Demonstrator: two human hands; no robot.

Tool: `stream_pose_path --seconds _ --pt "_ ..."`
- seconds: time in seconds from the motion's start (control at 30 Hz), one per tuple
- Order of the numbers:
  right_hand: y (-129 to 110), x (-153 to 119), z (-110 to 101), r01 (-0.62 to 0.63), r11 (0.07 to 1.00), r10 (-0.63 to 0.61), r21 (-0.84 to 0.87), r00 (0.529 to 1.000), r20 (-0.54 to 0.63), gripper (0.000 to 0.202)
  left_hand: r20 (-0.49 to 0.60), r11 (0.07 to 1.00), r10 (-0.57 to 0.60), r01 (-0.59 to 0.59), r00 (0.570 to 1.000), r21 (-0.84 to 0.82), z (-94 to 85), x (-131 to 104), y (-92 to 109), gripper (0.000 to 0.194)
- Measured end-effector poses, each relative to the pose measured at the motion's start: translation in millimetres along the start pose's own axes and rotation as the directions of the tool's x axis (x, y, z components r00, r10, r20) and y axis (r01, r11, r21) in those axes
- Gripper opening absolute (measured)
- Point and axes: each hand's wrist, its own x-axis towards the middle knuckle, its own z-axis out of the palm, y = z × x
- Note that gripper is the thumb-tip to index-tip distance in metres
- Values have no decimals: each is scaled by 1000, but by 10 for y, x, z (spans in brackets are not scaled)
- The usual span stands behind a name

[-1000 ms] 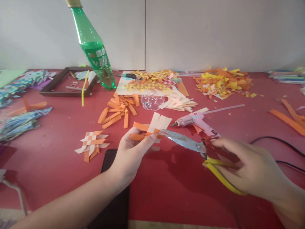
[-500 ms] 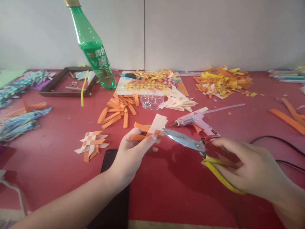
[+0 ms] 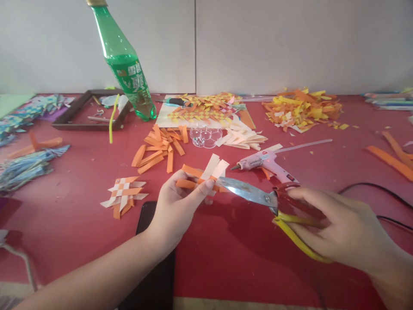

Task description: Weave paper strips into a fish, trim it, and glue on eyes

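My left hand [image 3: 179, 206] pinches a small weave of orange and pale pink paper strips [image 3: 193, 172] between thumb and fingers; part of it is hidden behind the thumb. My right hand [image 3: 342, 224] grips a pair of scissors [image 3: 250, 193] with one red and one yellow handle. The blades point left and their tip touches the strips just by my left thumb. Left of my left hand, a woven orange and pale pink paper piece [image 3: 124, 193] lies on the table. Loose orange strips [image 3: 161, 148] and folded pale pink strips [image 3: 245, 137] lie beyond my hands.
A pink glue gun [image 3: 267, 163] lies behind the scissors. A clear bead dish [image 3: 205, 137] sits at the middle. Farther back are a leaning green bottle [image 3: 125, 73], a dark frame [image 3: 87, 127] and a yellow-orange scrap heap [image 3: 303, 110]. A black flat object [image 3: 155, 275] lies under my left forearm.
The scissors' tip has moved slightly left and down, in against the strips at my left thumb. The pale pink strips in my left hand now stand apart as two pieces.
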Motion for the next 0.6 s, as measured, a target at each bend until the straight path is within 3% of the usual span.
stream_pose_path --seconds 0.37,0.6 --pt "-34 38 -25 51 998 -52 -42 998 -28 30 20 996 71 -72 997 49 -7 -11 6 17" --pt "-76 53 -22 48 998 -50 -52 998 -45 28 -38 987 120 -115 992 113 0 -44 5 15"
